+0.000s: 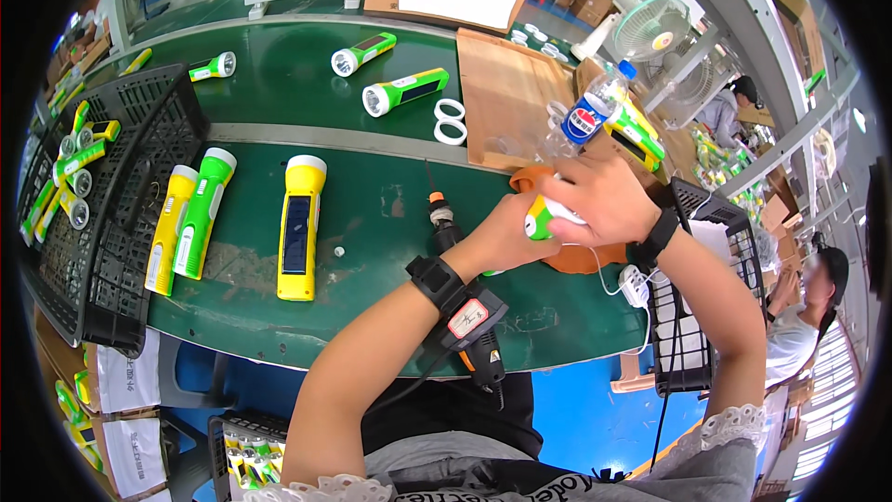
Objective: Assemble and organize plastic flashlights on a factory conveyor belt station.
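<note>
Both hands meet right of the middle of the green bench, around a green-and-white flashlight (536, 221) that is mostly covered by fingers. My left hand (506, 234) is closed round it from the left. My right hand (606, 193) grips it from above, fingers curled over it. An electric screwdriver (444, 234) with a bare shaft lies under my left wrist. Behind and below the hands shows an orange piece (595, 258), its kind unclear. Left of them stand apart a yellow flashlight (299, 232) with a dark panel, a green flashlight (204, 214) and another yellow flashlight (170, 232).
A black crate (121, 214) of flashlights borders the left. Across the bench lie more flashlights (406, 91), white rings (450, 121) and a wooden board (506, 98). A drink bottle (587, 116) stands behind my right hand; a black basket (688, 353) and white power strip (635, 286) sit right.
</note>
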`<state>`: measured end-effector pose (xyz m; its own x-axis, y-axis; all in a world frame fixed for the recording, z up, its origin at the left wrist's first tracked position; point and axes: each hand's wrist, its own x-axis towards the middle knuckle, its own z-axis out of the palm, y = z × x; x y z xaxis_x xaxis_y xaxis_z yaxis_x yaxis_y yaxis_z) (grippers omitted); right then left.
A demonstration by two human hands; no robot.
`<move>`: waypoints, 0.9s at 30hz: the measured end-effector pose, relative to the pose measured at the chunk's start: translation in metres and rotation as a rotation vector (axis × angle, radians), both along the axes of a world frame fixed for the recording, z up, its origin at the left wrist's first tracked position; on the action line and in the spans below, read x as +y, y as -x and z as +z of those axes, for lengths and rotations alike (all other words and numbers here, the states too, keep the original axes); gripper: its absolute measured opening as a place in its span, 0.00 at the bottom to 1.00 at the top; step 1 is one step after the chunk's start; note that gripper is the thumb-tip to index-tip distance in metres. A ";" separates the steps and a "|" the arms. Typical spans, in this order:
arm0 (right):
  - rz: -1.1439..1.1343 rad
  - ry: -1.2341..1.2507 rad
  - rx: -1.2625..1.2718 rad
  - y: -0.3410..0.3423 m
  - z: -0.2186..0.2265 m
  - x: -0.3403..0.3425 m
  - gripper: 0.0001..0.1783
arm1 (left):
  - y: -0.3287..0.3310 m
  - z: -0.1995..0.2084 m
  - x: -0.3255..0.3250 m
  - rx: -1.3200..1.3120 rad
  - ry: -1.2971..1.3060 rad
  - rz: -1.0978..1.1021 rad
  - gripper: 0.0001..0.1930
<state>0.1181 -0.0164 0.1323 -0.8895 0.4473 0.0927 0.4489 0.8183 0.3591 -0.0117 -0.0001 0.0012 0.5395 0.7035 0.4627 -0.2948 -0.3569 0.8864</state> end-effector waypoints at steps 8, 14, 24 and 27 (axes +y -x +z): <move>-0.435 0.012 0.170 0.019 -0.006 -0.015 0.15 | -0.009 0.000 -0.002 -0.036 -0.123 0.206 0.20; -0.374 0.171 0.197 0.006 -0.002 -0.001 0.16 | -0.001 -0.008 0.006 -0.061 -0.161 0.121 0.20; -0.033 -0.005 0.098 -0.004 -0.007 0.000 0.14 | -0.007 -0.002 -0.004 -0.033 -0.161 0.182 0.21; -0.276 0.135 0.107 0.001 -0.006 -0.007 0.13 | -0.004 0.001 -0.004 0.011 -0.134 0.168 0.19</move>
<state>0.1173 -0.0232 0.1264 -0.7215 0.6849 0.1021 0.6897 0.6976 0.1943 -0.0075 -0.0045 0.0021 0.4256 0.7165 0.5527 -0.2121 -0.5148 0.8307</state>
